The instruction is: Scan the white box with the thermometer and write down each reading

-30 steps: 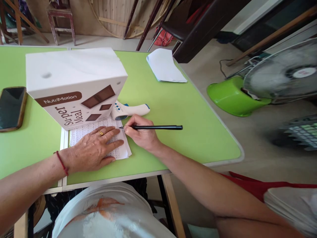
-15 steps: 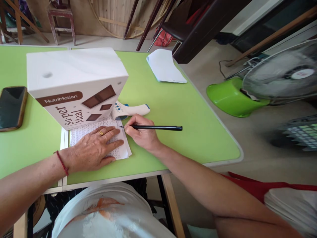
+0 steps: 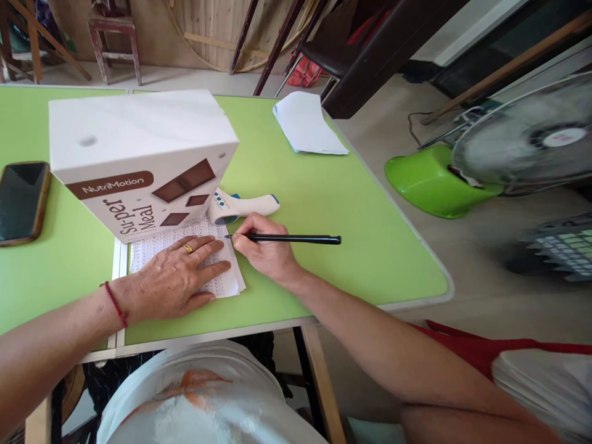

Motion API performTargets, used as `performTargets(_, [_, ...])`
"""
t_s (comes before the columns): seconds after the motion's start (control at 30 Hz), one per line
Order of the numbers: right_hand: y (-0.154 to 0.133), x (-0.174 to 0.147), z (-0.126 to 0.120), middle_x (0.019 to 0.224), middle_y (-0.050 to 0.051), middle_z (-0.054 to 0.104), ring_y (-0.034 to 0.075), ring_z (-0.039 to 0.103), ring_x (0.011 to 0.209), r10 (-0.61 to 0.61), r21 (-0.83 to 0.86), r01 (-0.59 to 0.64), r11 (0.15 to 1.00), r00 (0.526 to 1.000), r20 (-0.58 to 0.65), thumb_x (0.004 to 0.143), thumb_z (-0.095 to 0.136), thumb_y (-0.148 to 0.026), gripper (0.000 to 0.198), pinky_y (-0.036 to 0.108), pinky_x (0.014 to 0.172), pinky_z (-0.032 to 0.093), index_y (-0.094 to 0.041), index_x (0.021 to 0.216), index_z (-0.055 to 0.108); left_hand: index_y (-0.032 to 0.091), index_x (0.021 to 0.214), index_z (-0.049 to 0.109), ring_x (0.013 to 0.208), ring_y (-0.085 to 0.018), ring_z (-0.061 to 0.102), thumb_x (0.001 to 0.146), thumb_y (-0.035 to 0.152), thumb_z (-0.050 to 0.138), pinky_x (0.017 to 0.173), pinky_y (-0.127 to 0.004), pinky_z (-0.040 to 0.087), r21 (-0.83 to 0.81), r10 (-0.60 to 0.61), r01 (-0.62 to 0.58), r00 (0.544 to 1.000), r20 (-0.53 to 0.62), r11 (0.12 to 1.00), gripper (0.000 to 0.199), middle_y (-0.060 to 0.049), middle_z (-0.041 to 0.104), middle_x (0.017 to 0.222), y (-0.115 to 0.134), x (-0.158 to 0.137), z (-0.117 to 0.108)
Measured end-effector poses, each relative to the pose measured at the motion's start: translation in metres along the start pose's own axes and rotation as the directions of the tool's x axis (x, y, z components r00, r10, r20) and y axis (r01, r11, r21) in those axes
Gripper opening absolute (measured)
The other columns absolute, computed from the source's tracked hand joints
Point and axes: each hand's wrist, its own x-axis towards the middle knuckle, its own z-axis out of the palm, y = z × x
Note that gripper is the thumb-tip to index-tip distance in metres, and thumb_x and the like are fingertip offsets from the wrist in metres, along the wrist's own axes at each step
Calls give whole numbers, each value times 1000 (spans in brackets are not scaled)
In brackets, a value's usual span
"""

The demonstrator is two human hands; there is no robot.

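My left hand (image 3: 178,276) lies flat with its fingers apart on a sheet of paper (image 3: 226,285) covered in small handwriting. A black pen (image 3: 296,238) is pinched in my right hand (image 3: 266,250), its tip at the paper's right edge. Just beyond the paper stands a white box (image 3: 148,179) printed "NutriMotion Su-per Meal", which hides the sheet's far part. A white handheld device with blue marks, like an infrared thermometer (image 3: 254,204), lies beside the box, close to my right hand.
On the green table (image 3: 361,246), a phone (image 3: 23,202) lies at the far left and folded white paper (image 3: 309,126) near the back right corner. Off the table's right side stand a fan (image 3: 522,139) with a green base and a dark crate (image 3: 564,246). A small stool (image 3: 115,43) is behind.
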Motion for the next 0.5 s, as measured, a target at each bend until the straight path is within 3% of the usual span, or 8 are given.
performTargets(0.2, [-1,0,0,49,-6,48,8,38,42,-16,20,15,1000,999,28,66,53,-17,12,21,41,31,-22,57,46,16,133,53,129,-36,44,91,32,55,103,-49,41,-7,2,-1,1000,4,1000,44,-18,44,141,0,-2,0])
performTargets(0.37, [-1,1,-4,49,-7,49,9,40,42,-17,17,19,1000,995,-101,66,58,-17,13,22,42,34,-22,60,48,15,131,54,128,-36,45,91,32,56,103,-48,42,-1,12,-12,1000,-8,1000,44,-19,44,141,-1,0,1])
performTargets(0.43, [-1,2,-10,55,-6,55,11,47,47,-46,-34,42,999,988,-149,67,60,-16,10,24,46,39,-22,65,52,12,120,60,121,-34,51,92,31,55,99,-46,46,26,42,-41,999,-32,999,34,-18,52,132,0,2,-1])
performTargets(0.5, [-2,3,-18,63,-3,61,13,54,55,-138,-121,122,985,980,-141,68,59,-13,10,27,53,44,-23,70,57,12,99,65,99,-27,62,95,28,49,83,-38,53,53,103,-98,991,-87,994,23,-14,64,108,1,0,-9])
